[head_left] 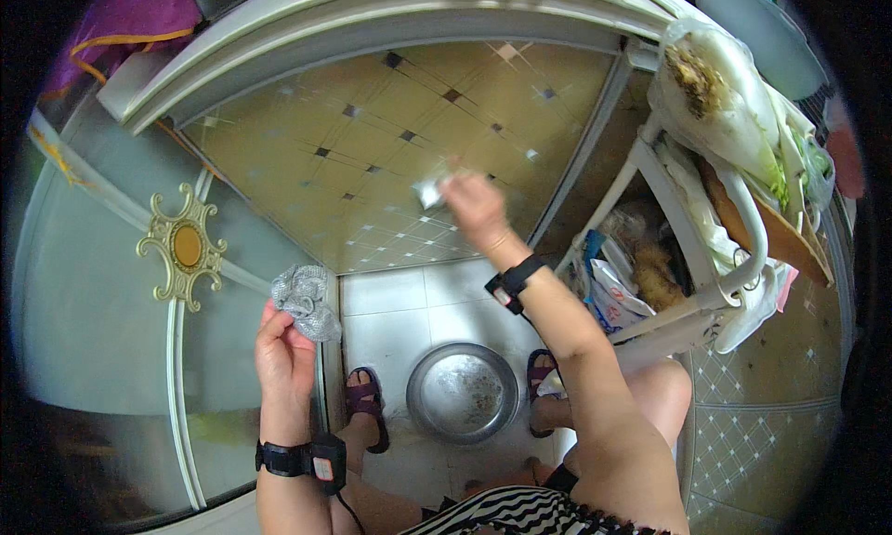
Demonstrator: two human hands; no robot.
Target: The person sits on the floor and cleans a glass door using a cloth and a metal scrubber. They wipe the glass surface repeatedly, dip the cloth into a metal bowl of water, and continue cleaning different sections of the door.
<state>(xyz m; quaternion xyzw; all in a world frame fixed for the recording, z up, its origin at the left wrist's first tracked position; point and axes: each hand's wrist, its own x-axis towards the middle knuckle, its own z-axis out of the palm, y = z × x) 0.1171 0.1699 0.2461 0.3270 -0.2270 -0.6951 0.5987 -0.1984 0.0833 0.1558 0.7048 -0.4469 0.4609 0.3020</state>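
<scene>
My left hand (284, 343) pinches a crumpled grey mesh cloth (305, 301) between thumb and fingers, beside a glass door with pale trim. Blurred by motion, my right hand (477, 207) grips a small whitish piece (429, 192), perhaps a cloth or a sponge; its kind is not clear. That hand is in front of a beige panel (279, 179) patterned with dark and light diamonds. Whether the whitish piece touches the panel, I cannot tell. A round metal basin (453, 395) stands on the tiled floor between my feet.
At right is a white rack (655, 221) with a bagged cabbage (718, 82) on top, a brown board (773, 214) and packages (620, 291) inside. A scrolled ornament (182, 247) decorates the glass door (97, 284). Purple fabric (132, 26) hangs at upper left.
</scene>
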